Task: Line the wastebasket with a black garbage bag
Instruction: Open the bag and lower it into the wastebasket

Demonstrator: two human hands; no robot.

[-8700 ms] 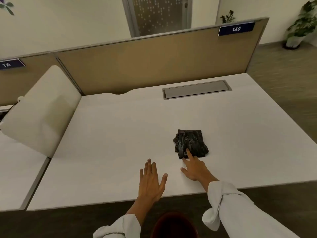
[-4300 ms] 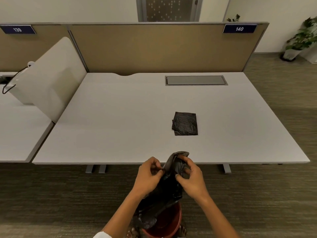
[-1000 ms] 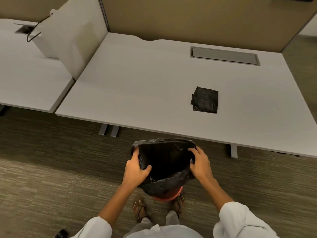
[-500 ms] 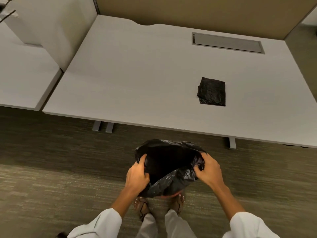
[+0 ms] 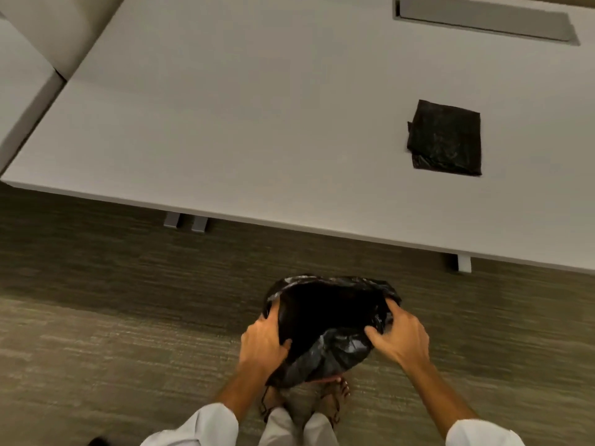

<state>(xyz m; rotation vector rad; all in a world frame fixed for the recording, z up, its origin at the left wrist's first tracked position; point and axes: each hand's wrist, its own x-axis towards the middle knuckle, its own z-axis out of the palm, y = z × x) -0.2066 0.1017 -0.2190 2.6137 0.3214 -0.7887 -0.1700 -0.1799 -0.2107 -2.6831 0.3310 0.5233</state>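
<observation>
- Nearest, below both hands, a thin reddish sliver of the wastebasket [image 5: 325, 380] shows under the plastic, standing on the carpet just ahead of the person's feet; almost all of it is hidden.
- The left hand [image 5: 264, 342] is closed on the left side of the black garbage bag [image 5: 328, 323], thumb hooked inside the mouth; the right hand [image 5: 401, 341] pinches the right side of the mouth. The hands are held apart, stretching the opening wide.
- Done, as I judge it: one bag is unfolded, opened and positioned over the basket.
- Left, as I judge it: I cannot tell whether the bag's bottom has gone down inside, and the edge does not look folded over the rim yet, so pushing in and cuffing remain.
- Beyond the hands and to the right, a folded black bag [image 5: 446, 138] lies on the worktop [image 5: 257, 123], well apart and untouched.
</observation>
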